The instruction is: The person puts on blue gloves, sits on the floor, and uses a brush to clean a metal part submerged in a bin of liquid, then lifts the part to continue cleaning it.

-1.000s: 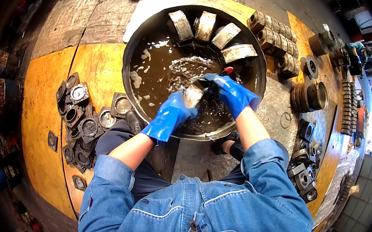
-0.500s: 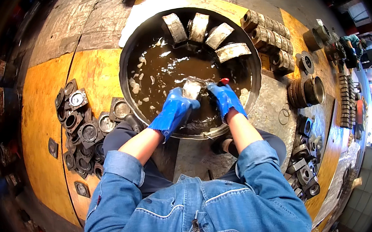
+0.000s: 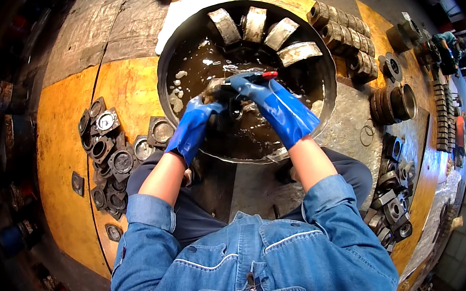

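Note:
A wide round basin [image 3: 328,107] of brown, sudsy liquid stands in front of me. Over the liquid, my left hand [image 3: 196,120], in a blue rubber glove, is closed round a dark, wet metal part [image 3: 214,86], mostly hidden by the gloves. Across the top of that part reaches my right hand [image 3: 276,105], gloved alike, closed on a tool with a red end [image 3: 270,75]; the rest of the tool is covered by the fingers. Several curved metal blocks [image 3: 255,25] lean along the basin's far inner wall, their pale faces up.
Square metal flanges with round holes [image 3: 121,161] lie piled on the left boards. To the right are rows of ribbed metal parts [image 3: 348,41], a stack of rings [image 3: 397,103] and another heap of parts [image 3: 392,208]. Another person [image 3: 448,41] is at the far right.
The right hand has swung left and up over the metal part with the red-ended tool. The part has tipped, so its pale face shows less. The left hand has shifted slightly left.

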The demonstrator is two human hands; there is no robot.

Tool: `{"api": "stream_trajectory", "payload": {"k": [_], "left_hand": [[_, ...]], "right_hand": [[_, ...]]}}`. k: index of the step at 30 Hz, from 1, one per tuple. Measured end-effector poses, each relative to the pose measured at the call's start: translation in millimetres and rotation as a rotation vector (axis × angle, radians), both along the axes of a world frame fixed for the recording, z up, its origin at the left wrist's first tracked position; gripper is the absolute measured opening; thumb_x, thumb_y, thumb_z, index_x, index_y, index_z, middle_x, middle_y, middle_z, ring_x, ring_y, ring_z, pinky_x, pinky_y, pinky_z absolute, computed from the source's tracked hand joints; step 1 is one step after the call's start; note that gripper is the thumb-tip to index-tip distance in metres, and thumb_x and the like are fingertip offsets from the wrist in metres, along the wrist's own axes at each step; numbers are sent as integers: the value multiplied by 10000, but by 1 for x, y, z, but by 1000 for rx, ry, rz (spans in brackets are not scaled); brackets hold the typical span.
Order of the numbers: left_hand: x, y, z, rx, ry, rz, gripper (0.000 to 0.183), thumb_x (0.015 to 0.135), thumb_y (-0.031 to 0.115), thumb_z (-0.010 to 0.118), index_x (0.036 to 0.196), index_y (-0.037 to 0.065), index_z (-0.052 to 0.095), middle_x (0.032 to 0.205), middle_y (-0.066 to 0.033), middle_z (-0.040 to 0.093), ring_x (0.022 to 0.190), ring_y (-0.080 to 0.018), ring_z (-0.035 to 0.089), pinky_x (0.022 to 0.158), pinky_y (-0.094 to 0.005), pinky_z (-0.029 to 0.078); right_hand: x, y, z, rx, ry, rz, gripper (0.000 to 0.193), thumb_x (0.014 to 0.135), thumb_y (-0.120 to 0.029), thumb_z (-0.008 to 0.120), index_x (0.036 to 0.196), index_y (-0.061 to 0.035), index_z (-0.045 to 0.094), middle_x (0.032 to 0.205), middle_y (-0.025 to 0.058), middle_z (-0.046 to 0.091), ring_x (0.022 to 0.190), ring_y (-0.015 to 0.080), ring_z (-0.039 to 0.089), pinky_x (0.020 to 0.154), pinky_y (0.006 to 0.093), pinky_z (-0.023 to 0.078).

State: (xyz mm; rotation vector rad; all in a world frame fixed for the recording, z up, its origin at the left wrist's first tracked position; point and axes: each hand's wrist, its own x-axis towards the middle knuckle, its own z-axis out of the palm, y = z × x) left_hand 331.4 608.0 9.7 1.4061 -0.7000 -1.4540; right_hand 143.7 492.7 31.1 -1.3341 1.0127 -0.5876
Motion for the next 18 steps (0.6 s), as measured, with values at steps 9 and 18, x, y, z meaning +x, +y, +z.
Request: {"api": "stream_trajectory", "payload": {"k": [9,18], "left_hand": [[18,7,8,179,-54,109,612,911,246,796,1336,-147,596,1145,-172,751,985,-211,740,875,-311,590],[17,6,-4,55,208,123,423,957,155,721,1291,-96,653,1186,-158,748,1052,-213,742,921,-327,599]], "right_hand": [[-4,-5,4,6,21,-80,357,981,-383,697,1145,-71,758,1016,35,754,900,123,668,836,290,527],[27,-13,-10,-38,86,16,358,971,-383,697,1125,-66,762,995,39,753,891,123,661,826,294,524]]}}
